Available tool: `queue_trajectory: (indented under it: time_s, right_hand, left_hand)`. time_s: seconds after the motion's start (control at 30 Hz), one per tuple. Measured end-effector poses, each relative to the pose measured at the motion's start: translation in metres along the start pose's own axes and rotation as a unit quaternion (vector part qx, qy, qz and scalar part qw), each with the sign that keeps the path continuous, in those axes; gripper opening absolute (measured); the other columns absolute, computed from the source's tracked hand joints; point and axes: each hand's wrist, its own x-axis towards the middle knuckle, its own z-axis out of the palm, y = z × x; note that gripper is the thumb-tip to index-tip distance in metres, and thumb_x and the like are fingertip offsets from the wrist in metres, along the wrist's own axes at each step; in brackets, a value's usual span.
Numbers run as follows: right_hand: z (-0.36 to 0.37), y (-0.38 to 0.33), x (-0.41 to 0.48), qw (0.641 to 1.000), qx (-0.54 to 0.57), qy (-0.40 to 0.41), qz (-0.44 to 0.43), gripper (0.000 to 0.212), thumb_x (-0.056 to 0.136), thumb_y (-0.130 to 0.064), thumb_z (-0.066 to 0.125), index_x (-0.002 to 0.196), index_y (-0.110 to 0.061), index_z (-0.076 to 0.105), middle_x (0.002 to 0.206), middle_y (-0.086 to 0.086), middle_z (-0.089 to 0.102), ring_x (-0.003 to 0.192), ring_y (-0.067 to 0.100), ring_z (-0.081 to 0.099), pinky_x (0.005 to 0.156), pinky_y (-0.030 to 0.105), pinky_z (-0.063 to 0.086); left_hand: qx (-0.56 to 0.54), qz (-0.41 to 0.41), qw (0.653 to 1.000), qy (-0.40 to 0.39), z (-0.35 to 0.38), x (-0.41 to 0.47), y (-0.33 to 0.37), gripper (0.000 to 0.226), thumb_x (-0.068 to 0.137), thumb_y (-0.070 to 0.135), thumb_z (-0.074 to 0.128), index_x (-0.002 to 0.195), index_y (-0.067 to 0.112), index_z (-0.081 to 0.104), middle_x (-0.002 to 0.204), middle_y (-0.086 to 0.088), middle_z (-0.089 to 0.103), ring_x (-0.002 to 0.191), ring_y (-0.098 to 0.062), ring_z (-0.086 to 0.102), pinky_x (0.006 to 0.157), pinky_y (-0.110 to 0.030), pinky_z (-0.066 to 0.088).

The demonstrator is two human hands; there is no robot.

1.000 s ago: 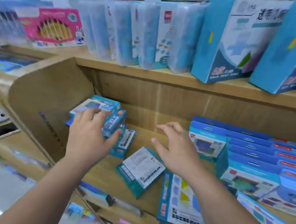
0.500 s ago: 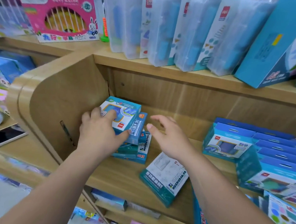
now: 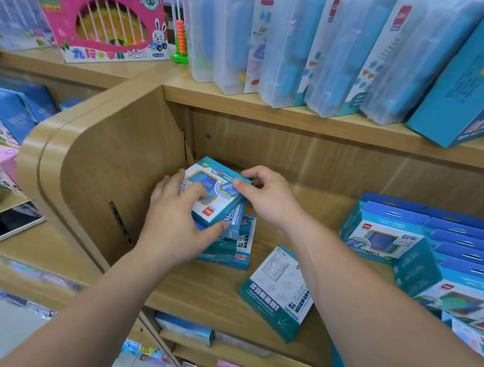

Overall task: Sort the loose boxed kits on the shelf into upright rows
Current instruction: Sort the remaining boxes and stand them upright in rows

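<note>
At the left end of the wooden shelf, hard against its side panel, I am working on the corner heap, so the step in hand looks to me like lifting the first box off it. Over on the right an upright row of blue kits already stands facing me, well apart from the heap. Between the two a flat teal kit lies on its back near the front edge, touched by nothing. The pile of kits in the corner is a few boxes lying flat and askew, and the top kit sits tilted on them, printed face up. My left hand holds that top kit, fingers spread across its face and thumb hooked under the near edge. My right hand pinches its upper right corner, thumb on the face and curled fingers behind. Neither hand is free. Next, I judge, the kit must come clear of the boxes beneath without dragging them, then be turned onto its bottom edge and stood against the panel or carried across to the row
</note>
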Motion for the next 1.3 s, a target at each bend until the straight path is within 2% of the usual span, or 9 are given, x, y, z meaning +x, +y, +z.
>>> queue_trajectory:
  time_s: [0.17, 0.33, 0.5, 0.63, 0.77, 0.87, 1.07, 1.13, 1.3]
  right_hand:
    - [-0.005, 0.011, -0.014, 0.997, 0.075, 0.017, 0.024, 0.027, 0.086, -0.035, 0.075, 0.108, -0.026, 0.063, 0.08, 0.001, 0.06, 0.068, 0.012, 0.06, 0.065, 0.031, 0.048]
    - [-0.018, 0.012, -0.024, 0.983, 0.129, -0.048, 0.121, 0.049, 0.089, -0.035, 0.073, 0.131, -0.031, 0.049, 0.087, -0.007, 0.064, 0.061, 0.007, 0.062, 0.054, 0.026, 0.046]
    - [-0.029, 0.014, -0.031, 0.972, 0.146, -0.099, 0.155, 0.041, 0.088, -0.023, 0.074, 0.122, -0.014, 0.054, 0.084, 0.008, 0.074, 0.052, 0.016, 0.056, 0.043, 0.024, 0.039]
    - [-0.051, 0.026, -0.049, 0.947, 0.26, -0.073, 0.173, 0.034, 0.088, -0.01, 0.071, 0.111, -0.014, 0.046, 0.087, 0.016, 0.071, 0.048, 0.022, 0.061, 0.038, 0.024, 0.048]
    - [-0.072, 0.04, -0.069, 0.93, 0.325, -0.016, 0.17, 0.041, 0.089, -0.004, 0.066, 0.124, -0.017, 0.048, 0.091, 0.019, 0.072, 0.049, 0.023, 0.066, 0.042, 0.026, 0.054]
    - [-0.074, 0.044, -0.085, 0.932, 0.331, -0.017, 0.146, 0.041, 0.092, -0.002, 0.061, 0.13, -0.013, 0.05, 0.099, 0.023, 0.074, 0.062, 0.026, 0.073, 0.054, 0.027, 0.06]
    - [-0.084, 0.049, -0.114, 0.931, 0.351, -0.021, 0.095, 0.05, 0.084, -0.005, 0.063, 0.13, -0.018, 0.049, 0.118, 0.014, 0.071, 0.094, 0.033, 0.073, 0.075, 0.037, 0.063]
    - [-0.095, 0.055, -0.123, 0.932, 0.351, -0.026, 0.089, 0.052, 0.082, -0.004, 0.063, 0.13, -0.017, 0.049, 0.121, 0.013, 0.07, 0.101, 0.035, 0.071, 0.076, 0.038, 0.063]
    - [-0.133, 0.075, -0.137, 0.97, 0.226, 0.008, 0.091, 0.044, 0.089, -0.006, 0.067, 0.128, -0.025, 0.055, 0.118, -0.002, 0.072, 0.097, 0.018, 0.071, 0.075, 0.033, 0.061]
  left_hand:
    - [-0.062, 0.051, 0.997, -0.022, -0.005, 0.002, -0.003, 0.072, 0.054, 0.051, 0.076, 0.121, 0.031, 0.06, 0.146, -0.004, 0.041, 0.132, -0.025, 0.035, 0.108, -0.03, 0.028]
    - [-0.1, 0.168, 0.978, -0.074, -0.009, 0.005, -0.016, 0.059, 0.058, 0.047, 0.079, 0.112, 0.029, 0.065, 0.141, 0.006, 0.049, 0.131, -0.014, 0.043, 0.109, -0.028, 0.036]
    - [-0.132, 0.208, 0.965, -0.088, -0.011, -0.001, -0.02, 0.056, 0.062, 0.039, 0.082, 0.114, 0.025, 0.068, 0.143, 0.004, 0.052, 0.137, -0.005, 0.041, 0.112, -0.019, 0.032]
    - [-0.137, 0.153, 0.979, 0.009, -0.011, -0.016, -0.026, 0.055, 0.071, 0.053, 0.074, 0.115, 0.02, 0.068, 0.132, 0.003, 0.059, 0.127, -0.013, 0.051, 0.107, -0.028, 0.039]
    - [-0.131, 0.071, 0.986, 0.075, -0.012, -0.027, -0.017, 0.044, 0.082, 0.053, 0.061, 0.109, 0.019, 0.066, 0.11, 0.01, 0.06, 0.104, -0.011, 0.056, 0.085, -0.033, 0.05]
    - [-0.183, 0.02, 0.981, 0.057, -0.012, -0.029, -0.001, 0.038, 0.081, 0.051, 0.064, 0.106, 0.022, 0.067, 0.097, 0.017, 0.06, 0.088, -0.004, 0.057, 0.072, -0.027, 0.049]
    - [-0.358, -0.057, 0.928, -0.087, 0.004, -0.018, 0.054, 0.043, 0.082, 0.049, 0.072, 0.12, 0.032, 0.06, 0.103, 0.01, 0.069, 0.085, -0.009, 0.066, 0.072, -0.022, 0.055]
    - [-0.423, -0.064, 0.895, -0.126, 0.012, -0.015, 0.075, 0.034, 0.086, 0.038, 0.072, 0.118, 0.031, 0.063, 0.099, 0.005, 0.074, 0.079, -0.011, 0.068, 0.066, -0.029, 0.055]
    - [-0.484, -0.059, 0.862, -0.137, 0.041, -0.013, 0.118, 0.022, 0.094, 0.006, 0.062, 0.108, 0.022, 0.063, 0.084, 0.002, 0.074, 0.058, -0.002, 0.06, 0.05, -0.015, 0.045]
